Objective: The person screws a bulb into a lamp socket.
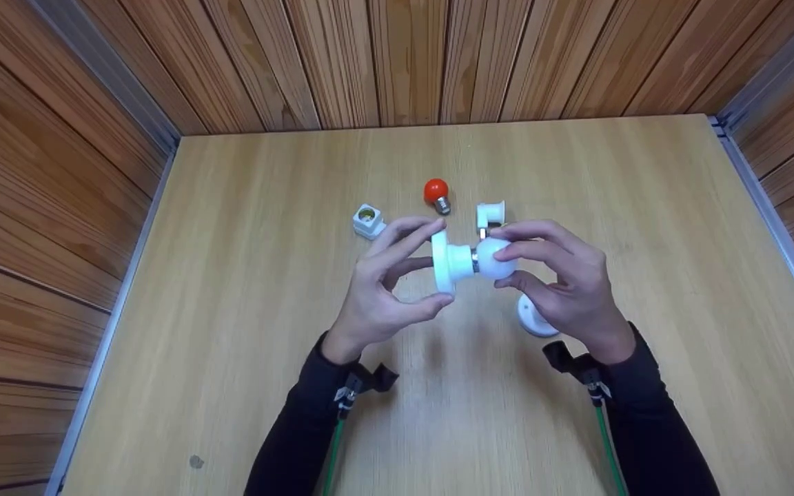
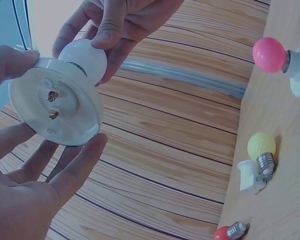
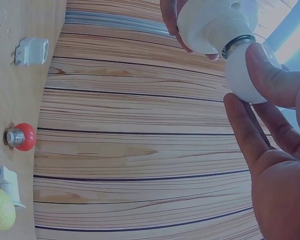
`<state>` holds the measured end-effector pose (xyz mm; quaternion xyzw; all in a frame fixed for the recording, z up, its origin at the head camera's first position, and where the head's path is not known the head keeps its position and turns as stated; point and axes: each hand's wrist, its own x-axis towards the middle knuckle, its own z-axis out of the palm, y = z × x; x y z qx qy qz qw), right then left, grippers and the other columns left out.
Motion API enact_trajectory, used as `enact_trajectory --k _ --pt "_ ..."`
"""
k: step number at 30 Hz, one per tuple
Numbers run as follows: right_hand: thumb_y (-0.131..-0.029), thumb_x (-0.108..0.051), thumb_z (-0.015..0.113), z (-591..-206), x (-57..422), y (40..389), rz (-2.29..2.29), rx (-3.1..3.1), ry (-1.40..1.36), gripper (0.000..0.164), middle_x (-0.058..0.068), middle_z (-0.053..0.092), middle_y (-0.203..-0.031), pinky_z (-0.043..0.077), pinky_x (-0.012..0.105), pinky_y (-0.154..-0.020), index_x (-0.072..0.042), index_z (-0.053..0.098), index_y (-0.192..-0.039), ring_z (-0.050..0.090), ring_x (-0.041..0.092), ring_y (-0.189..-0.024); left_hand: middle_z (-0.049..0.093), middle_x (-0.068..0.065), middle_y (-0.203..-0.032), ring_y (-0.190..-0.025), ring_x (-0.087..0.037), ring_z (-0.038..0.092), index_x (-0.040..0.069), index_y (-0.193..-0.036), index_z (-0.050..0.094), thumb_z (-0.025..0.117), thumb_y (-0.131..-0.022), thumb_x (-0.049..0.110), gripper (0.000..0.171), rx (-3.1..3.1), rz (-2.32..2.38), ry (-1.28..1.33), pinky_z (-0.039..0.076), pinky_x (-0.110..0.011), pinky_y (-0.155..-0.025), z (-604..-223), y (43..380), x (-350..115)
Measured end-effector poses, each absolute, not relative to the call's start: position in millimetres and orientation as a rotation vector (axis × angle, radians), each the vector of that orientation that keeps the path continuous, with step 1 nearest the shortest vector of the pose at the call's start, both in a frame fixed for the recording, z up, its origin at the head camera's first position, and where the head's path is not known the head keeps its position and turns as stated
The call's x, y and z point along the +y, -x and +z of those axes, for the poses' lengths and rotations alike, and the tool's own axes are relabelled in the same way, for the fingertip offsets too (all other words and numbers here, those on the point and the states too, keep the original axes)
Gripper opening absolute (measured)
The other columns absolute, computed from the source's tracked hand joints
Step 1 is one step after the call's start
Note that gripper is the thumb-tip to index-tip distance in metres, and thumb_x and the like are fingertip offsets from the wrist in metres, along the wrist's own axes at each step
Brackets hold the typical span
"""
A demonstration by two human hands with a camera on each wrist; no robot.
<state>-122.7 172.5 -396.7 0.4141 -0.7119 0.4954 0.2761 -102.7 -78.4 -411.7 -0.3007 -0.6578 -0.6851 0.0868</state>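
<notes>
In the head view my left hand (image 1: pixel 387 282) grips a round white lamp holder (image 1: pixel 445 263) by the rim of its base, thumb below and fingers above. My right hand (image 1: pixel 569 282) pinches a white light bulb (image 1: pixel 492 259) between thumb and fingertips. The bulb's metal screw cap sits at the holder's mouth, part of it still showing. Both are held sideways above the table. From the left wrist view, the holder's hollow underside (image 2: pixel 65 117) shows two brass screws. How deep the thread sits inside the holder is hidden.
Behind my hands lie a red bulb (image 1: pixel 435 189), a square white socket (image 1: pixel 367 221) and a white plug-in socket (image 1: pixel 490 215). A yellow bulb (image 2: pixel 261 145) lies against that socket. Under my right hand, a pink bulb (image 2: pixel 269 55) stands in another round holder (image 1: pixel 533 318).
</notes>
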Motion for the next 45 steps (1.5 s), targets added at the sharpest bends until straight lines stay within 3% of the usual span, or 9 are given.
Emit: enact_trajectory --k 5,12,18,24,32,39,45 --pt "-0.090 -0.022 0.082 -397.6 171.0 123.6 1.323 -1.912 -1.096 0.030 0.014 0.077 -0.117 0.059 0.020 -0.106 0.005 0.076 -0.102 0.076 0.015 -0.116 0.051 -0.029 -0.145 -0.136 -0.028 0.058 -0.011 -0.147 0.054 0.085 -0.079 -0.006 0.075 -1.953 -2.031 0.901 0.062 -0.045 -0.107 -412.4 103.7 -79.3" --pt "-0.089 -0.022 0.082 -398.3 169.8 123.9 1.337 -1.920 -1.090 0.033 0.023 0.074 -0.109 0.059 0.021 -0.107 0.007 0.076 -0.103 0.074 0.010 -0.121 0.051 -0.027 -0.147 -0.136 -0.027 0.057 -0.009 -0.148 0.055 0.086 -0.079 -0.005 0.075 -1.969 -2.013 0.894 0.062 -0.044 -0.108 -411.6 103.7 -80.1" --pt "-0.086 -0.014 0.085 -397.9 171.1 123.4 1.344 -1.938 -1.094 0.029 0.016 0.076 -0.116 0.059 0.022 -0.106 0.006 0.076 -0.105 0.076 0.016 -0.117 0.051 -0.027 -0.147 -0.135 -0.028 0.058 -0.008 -0.147 0.056 0.087 -0.079 -0.005 0.075 -1.974 -2.012 0.901 0.062 -0.043 -0.107 -411.1 103.8 -80.7" --pt "-0.091 -0.019 0.082 -397.4 170.6 124.0 1.362 -1.933 -1.129 0.033 0.024 0.073 -0.118 0.058 0.023 -0.110 0.008 0.074 -0.109 0.073 0.014 -0.121 0.053 -0.027 -0.144 -0.132 -0.027 0.059 -0.009 -0.148 0.055 0.084 -0.080 -0.003 0.074 -1.964 -1.982 0.890 0.064 -0.043 -0.102 -411.2 104.4 -80.0" --pt "-0.092 -0.027 0.084 -396.6 171.9 124.0 1.348 -1.859 -1.141 0.043 0.024 0.070 -0.127 0.056 0.025 -0.112 0.009 0.071 -0.112 0.070 0.024 -0.125 0.055 -0.027 -0.144 -0.129 -0.023 0.059 -0.008 -0.149 0.054 0.081 -0.083 0.002 0.072 -1.951 -2.018 0.863 0.065 -0.044 -0.100 -410.9 104.1 -79.3" --pt "-0.092 -0.019 0.083 -397.4 170.4 121.9 1.409 -1.781 -1.203 0.035 0.021 0.071 -0.123 0.059 0.023 -0.109 0.010 0.068 -0.105 0.072 0.018 -0.123 0.054 -0.027 -0.145 -0.128 -0.024 0.060 -0.007 -0.151 0.052 0.079 -0.087 0.007 0.071 -1.980 -2.090 0.860 0.066 -0.042 -0.098 -410.7 103.0 -79.9" --pt "-0.090 -0.021 0.083 -397.5 169.7 121.5 1.340 -1.793 -1.168 0.033 0.018 0.075 -0.115 0.058 0.021 -0.108 0.009 0.075 -0.100 0.074 0.016 -0.115 0.054 -0.026 -0.146 -0.130 -0.025 0.060 -0.006 -0.151 0.052 0.082 -0.086 0.007 0.073 -1.977 -2.144 0.850 0.065 -0.044 -0.100 -410.1 101.7 -80.0"
